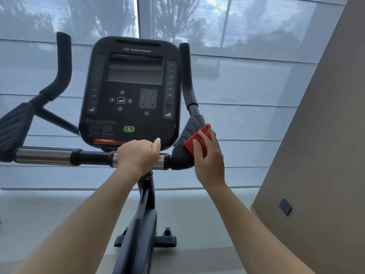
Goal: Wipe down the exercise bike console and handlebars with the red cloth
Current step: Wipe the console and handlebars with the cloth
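Observation:
The black exercise bike console [130, 91] stands in the middle with a dark screen, keypad and green button. A horizontal handlebar [59, 156] with chrome sections runs below it. My left hand [139, 156] is closed around the chrome part of that bar under the console. My right hand [208, 155] presses the folded red cloth [197, 140] against the black ribbed elbow pad [188, 135] at the bar's right end. The right upright grip [186, 74] rises above the pad. The left upright grip [64, 62] and left pad [13, 125] stand apart from both hands.
A beige wall [320, 135] with a dark socket plate [285, 207] stands close on the right. Shaded windows [246, 86] fill the background. The bike's frame post [144, 214] and front foot [146, 241] stand on a grey floor below my arms.

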{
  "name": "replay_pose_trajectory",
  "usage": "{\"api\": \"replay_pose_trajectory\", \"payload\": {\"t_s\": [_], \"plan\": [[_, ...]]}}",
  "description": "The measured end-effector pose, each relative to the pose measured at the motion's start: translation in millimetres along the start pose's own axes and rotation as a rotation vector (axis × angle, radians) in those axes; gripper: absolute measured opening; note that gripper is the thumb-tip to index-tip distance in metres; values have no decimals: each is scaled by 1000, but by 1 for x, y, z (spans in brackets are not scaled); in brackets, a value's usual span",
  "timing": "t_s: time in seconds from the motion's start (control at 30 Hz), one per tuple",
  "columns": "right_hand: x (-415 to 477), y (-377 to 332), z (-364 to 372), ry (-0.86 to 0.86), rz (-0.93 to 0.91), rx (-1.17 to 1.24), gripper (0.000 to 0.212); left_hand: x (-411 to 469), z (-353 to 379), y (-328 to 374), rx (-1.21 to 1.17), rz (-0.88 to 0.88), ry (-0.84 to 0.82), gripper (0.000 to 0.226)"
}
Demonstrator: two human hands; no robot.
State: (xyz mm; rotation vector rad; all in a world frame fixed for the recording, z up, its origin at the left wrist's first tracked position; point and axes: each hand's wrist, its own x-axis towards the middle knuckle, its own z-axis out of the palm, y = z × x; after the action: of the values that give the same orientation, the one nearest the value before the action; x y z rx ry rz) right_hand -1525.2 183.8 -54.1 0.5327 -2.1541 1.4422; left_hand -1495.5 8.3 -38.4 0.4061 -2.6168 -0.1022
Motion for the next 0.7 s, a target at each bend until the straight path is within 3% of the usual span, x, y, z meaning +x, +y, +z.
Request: {"api": "replay_pose_trajectory", "payload": {"t_s": [0.33,0.5,0.7], "plan": [[12,-4,2,64,47,58,38,-2,-2,1,-16,11,14,57],[-11,6,-5,32,-37,43,37,-2,-2,1,-8,11,29,56],[40,6,-23,36,-64,53,31,7,-5,-4,-61,34,-66,53]]}}
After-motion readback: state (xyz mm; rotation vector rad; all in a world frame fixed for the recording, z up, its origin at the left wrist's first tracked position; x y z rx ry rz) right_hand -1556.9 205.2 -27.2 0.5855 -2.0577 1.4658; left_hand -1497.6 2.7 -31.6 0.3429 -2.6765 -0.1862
